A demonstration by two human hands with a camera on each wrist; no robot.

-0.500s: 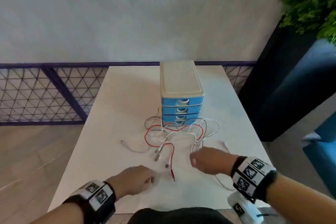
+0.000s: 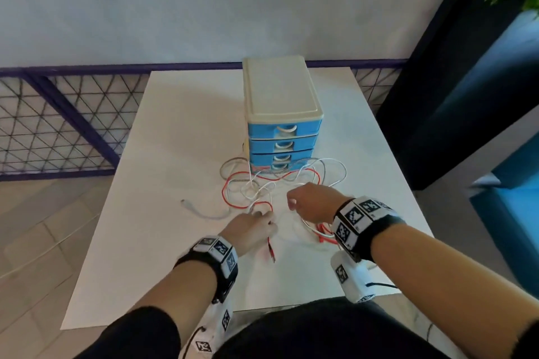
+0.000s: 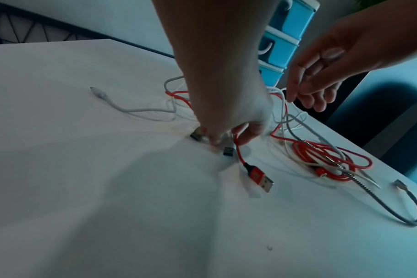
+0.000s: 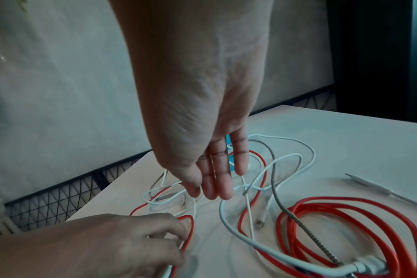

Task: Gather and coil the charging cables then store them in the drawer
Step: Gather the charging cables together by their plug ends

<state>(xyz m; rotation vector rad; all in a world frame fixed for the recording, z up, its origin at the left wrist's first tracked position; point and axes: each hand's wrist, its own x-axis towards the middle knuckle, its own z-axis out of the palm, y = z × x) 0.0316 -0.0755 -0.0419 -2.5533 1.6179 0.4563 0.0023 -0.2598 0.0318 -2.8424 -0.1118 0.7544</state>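
Here, left hand (image 3: 226, 105) pinches red USB cable (image 3: 240, 158) on tabletop (image 2: 180, 137); right hand (image 4: 202, 150) hovers above tangle, fingers straight, empty.

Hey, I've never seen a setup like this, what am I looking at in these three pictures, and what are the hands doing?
No machine here: a person wears one camera on the head and one on each wrist. The head view looks down at a white table with a small drawer unit and a tangle of cables in front of it. The wrist views look along each hand. The left hand pinches cable ends near the red cable's plug. The right hand hangs open above the tangle, holding nothing.
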